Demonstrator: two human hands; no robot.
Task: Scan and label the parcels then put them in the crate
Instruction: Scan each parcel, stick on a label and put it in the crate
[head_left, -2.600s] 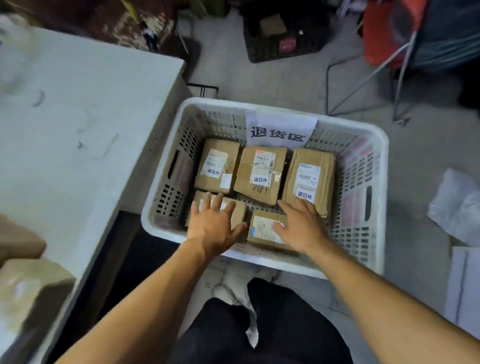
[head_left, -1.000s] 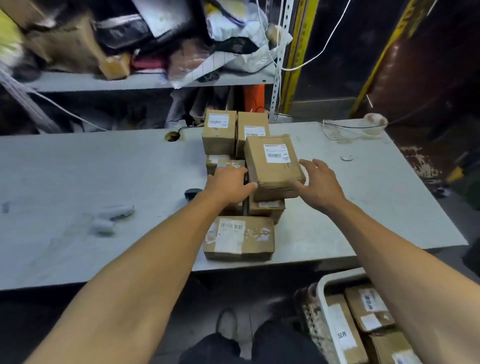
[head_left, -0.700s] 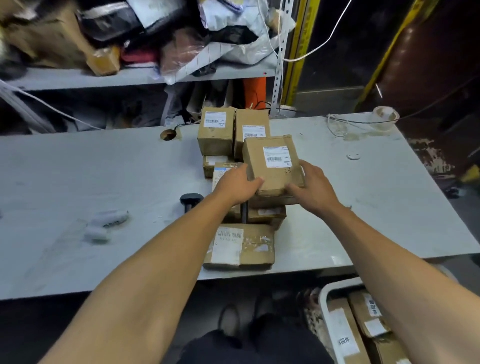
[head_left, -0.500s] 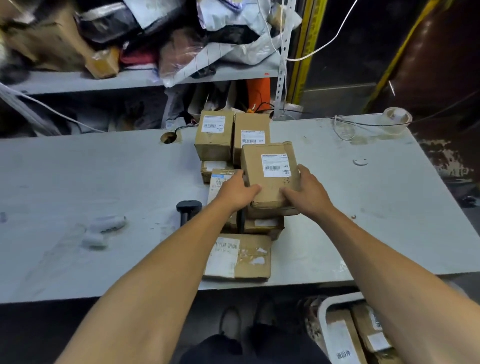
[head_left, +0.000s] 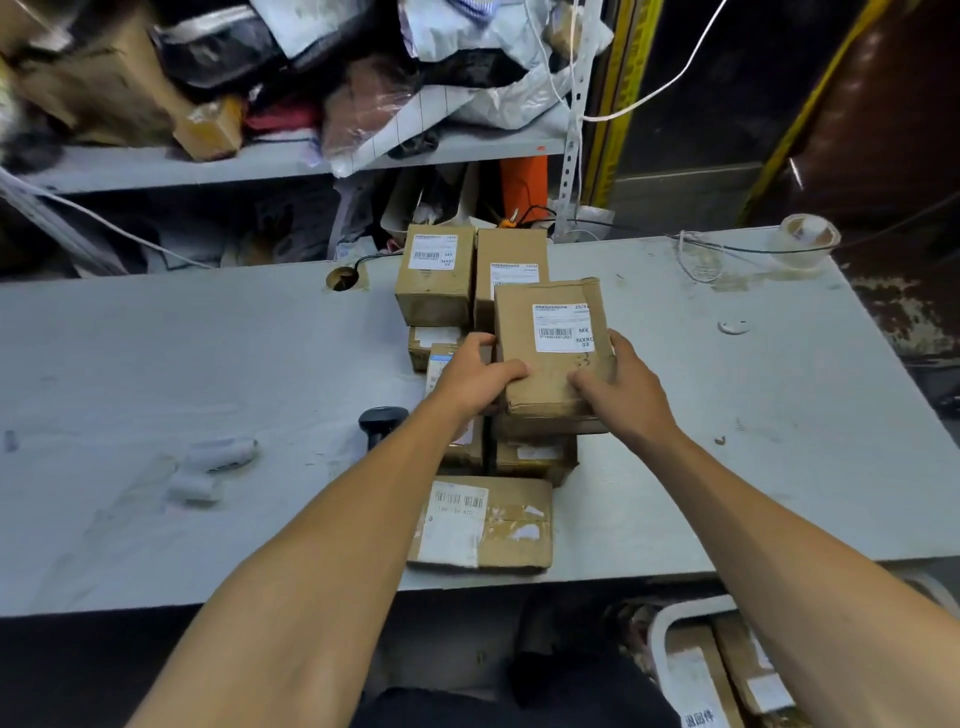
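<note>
Both hands, left hand and right hand, grip the top box on the pile in the middle of the table. It looks like pick-up time. Next comes the scanner, just left, then the crate.

A tape roll sits on the grey table below a cluttered shelf.

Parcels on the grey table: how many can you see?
7, maybe more hidden: one held; two at the back; two behind the left hand; one under the held one; one nearest.
</note>
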